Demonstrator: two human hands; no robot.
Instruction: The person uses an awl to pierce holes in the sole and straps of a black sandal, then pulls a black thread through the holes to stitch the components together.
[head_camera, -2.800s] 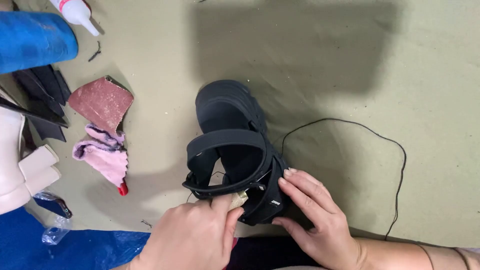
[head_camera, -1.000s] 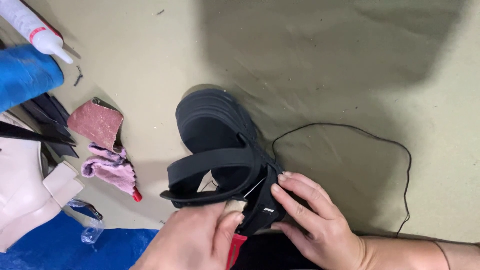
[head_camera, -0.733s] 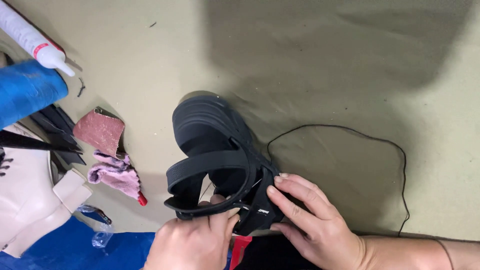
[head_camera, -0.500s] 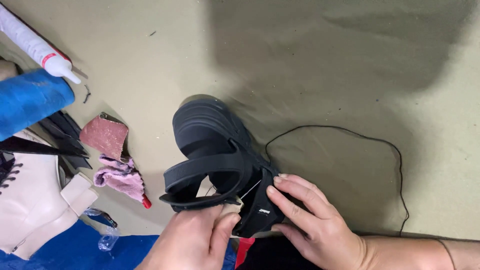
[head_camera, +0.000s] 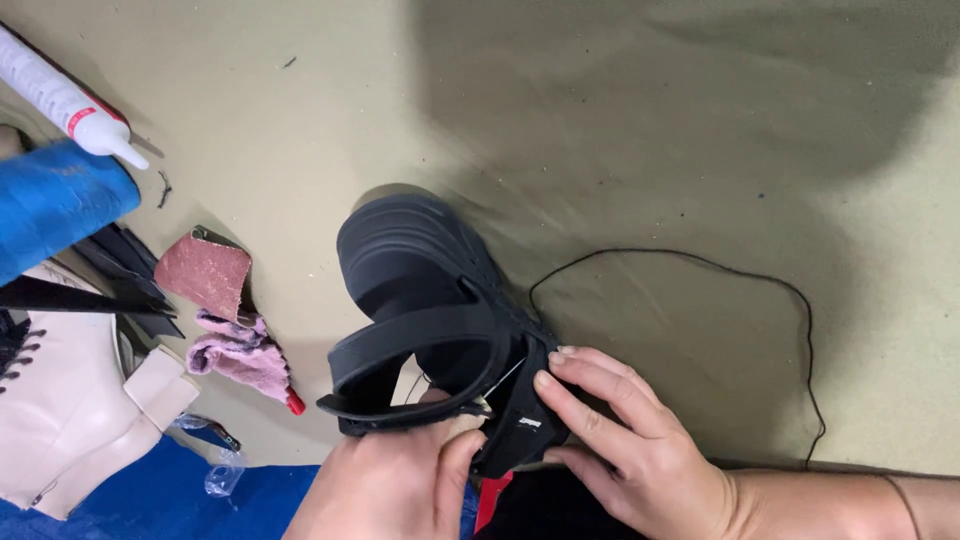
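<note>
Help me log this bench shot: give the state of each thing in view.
black sandal: held, strap looped open
left hand: gripping the strap end
right hand: fingers on the heel piece
black thread: slack on the table
glue tube: lying capped
sandpaper: curled, lying loose
pink rag: crumpled

Both arms are bare, with no sleeve showing. The left hand (head_camera: 385, 490) enters at the near edge, its thumb and knuckles bare, without glove or ring. The right hand (head_camera: 640, 450) has short, plain nails and a bare forearm running to the right edge.
</note>
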